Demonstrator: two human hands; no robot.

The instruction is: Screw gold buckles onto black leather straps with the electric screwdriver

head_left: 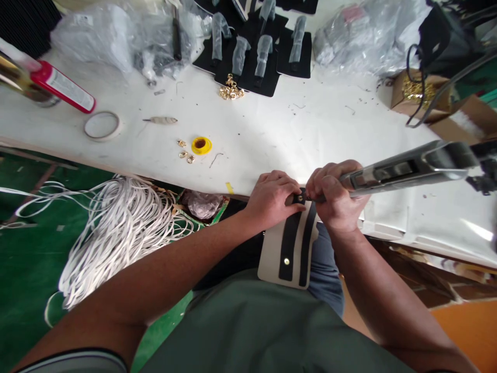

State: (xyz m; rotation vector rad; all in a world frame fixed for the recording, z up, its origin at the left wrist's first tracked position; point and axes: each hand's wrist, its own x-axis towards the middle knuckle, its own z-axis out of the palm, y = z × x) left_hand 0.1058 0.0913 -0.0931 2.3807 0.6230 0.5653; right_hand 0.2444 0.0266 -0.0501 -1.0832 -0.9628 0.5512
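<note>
A beige panel with black strips and a gold-coloured stud lies over my lap at the table's front edge. My left hand is closed on its upper end, thumb and fingers pinching a small black tab that bears a gold-coloured fastener. In my right hand is a long silver power screwdriver, held near its front end and slanting back to the right. Its tip points left at the fastener, close to my left fingertips. Whether tip and fastener touch is hard to see.
Black pieces with plastic-wrapped handles lie at the back, near gold-coloured hardware. A yellow spool, an awl, a tape ring and a red bottle lie leftward. White cord is heaped below left; boxes stand right.
</note>
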